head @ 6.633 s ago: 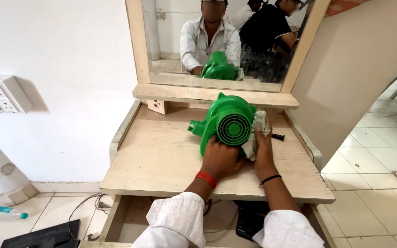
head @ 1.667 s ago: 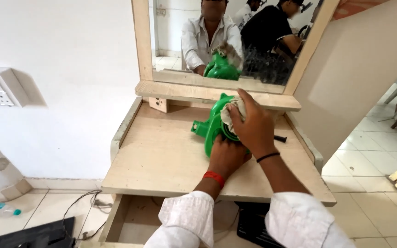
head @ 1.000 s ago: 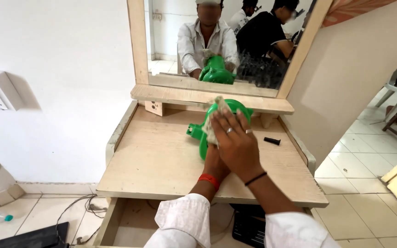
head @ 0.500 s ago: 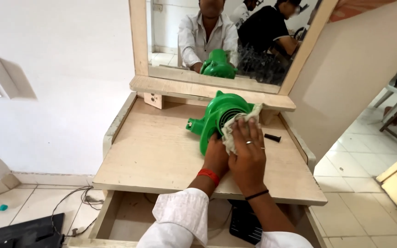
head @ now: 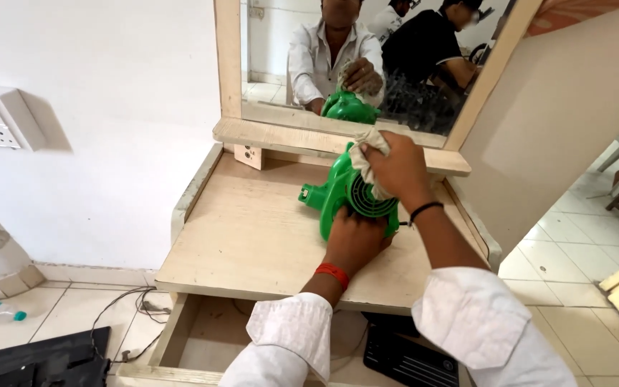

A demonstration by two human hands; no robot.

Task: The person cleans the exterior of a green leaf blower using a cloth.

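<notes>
Left of the green blower (head: 345,193) the tabletop (head: 252,229) lies open; the mirror frame (head: 324,136) blocks behind.

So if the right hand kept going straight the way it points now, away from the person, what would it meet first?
The right hand, pressing a cloth on the green blower, points toward the mirror. It would likely meet the wooden ledge below the mirror first, though depth is unclear.

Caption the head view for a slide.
Left hand steadies a green plastic blower on a wooden dressing table while the right hand presses a pale cloth on it.
</notes>
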